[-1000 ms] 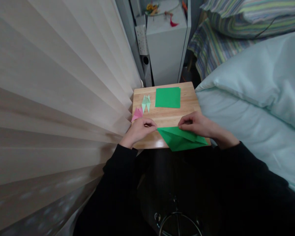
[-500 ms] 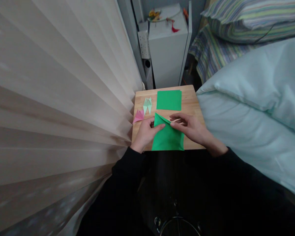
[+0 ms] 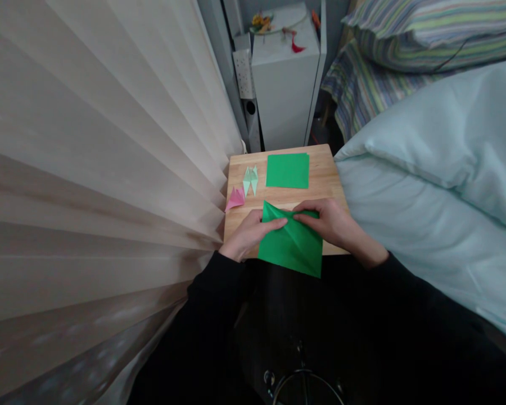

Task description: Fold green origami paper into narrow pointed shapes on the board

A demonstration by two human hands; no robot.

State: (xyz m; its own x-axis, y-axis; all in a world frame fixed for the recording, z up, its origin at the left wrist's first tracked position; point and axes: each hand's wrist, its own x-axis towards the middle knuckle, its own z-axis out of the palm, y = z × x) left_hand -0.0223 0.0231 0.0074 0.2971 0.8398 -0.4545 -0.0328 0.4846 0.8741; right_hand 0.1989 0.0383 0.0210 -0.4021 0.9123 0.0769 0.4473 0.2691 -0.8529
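A creased sheet of green paper [image 3: 293,244] is held between my two hands over the near edge of the small wooden table [image 3: 320,169]. My left hand [image 3: 253,228] grips its left side, thumb on top and fingers partly hidden behind. My right hand [image 3: 322,219] pinches the upper edge right of the middle. Between the hands the top edge dips, and the lower right corner hangs past the table's edge. Behind it lies a stack of green paper [image 3: 287,170]. A pale green folded paper piece [image 3: 250,180] and a pink folded paper piece [image 3: 235,198] rest at the left.
A pleated curtain [image 3: 130,169] hangs close along the left side. On the right a bed with a pale blue quilt [image 3: 413,208] and striped pillows [image 3: 405,39] borders the table. A white cabinet [image 3: 284,101] stands behind it. Below is a dark round stool [image 3: 295,326].
The green paper has been lifted and tilted, its lower right corner now reaching beyond the table edge. Its folded top flap has opened up. Both hands stay on it.
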